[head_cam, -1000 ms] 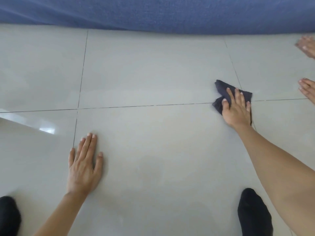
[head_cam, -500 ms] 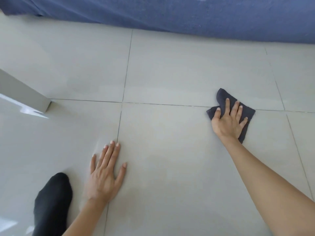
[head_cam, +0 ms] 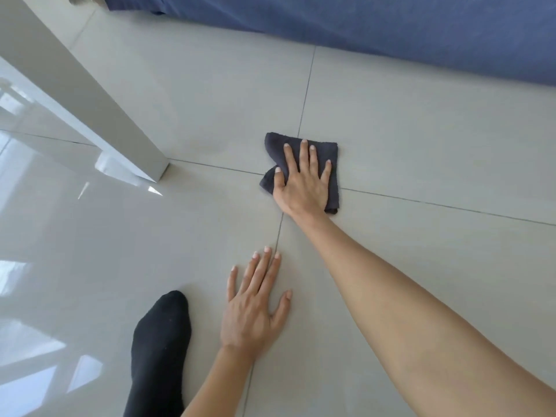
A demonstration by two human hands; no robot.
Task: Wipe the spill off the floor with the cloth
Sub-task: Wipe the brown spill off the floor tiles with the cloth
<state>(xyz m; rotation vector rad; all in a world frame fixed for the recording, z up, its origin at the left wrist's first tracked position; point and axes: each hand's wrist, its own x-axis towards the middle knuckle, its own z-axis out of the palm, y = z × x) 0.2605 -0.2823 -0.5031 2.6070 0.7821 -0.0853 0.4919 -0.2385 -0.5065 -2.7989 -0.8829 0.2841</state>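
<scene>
A dark grey folded cloth point(head_cam: 331, 155) lies on the pale tiled floor point(head_cam: 421, 139), over the crossing of two grout lines. My right hand point(head_cam: 302, 182) presses flat on the cloth, fingers spread, arm stretched out from the lower right. My left hand point(head_cam: 255, 308) rests palm down on the bare floor nearer to me, fingers apart, holding nothing. No spill shows on the tiles around the cloth.
A pale grey furniture leg point(head_cam: 99, 115) slants down to the floor left of the cloth. A blue fabric edge point(head_cam: 391, 28) runs along the back. My foot in a black sock point(head_cam: 159, 350) is at the lower left. Glossy tiles at the left reflect window light.
My right hand has slid the cloth leftward along the grout line to the tile crossing. The view has swung left, bringing the furniture leg in. The left hand stays planted on the floor.
</scene>
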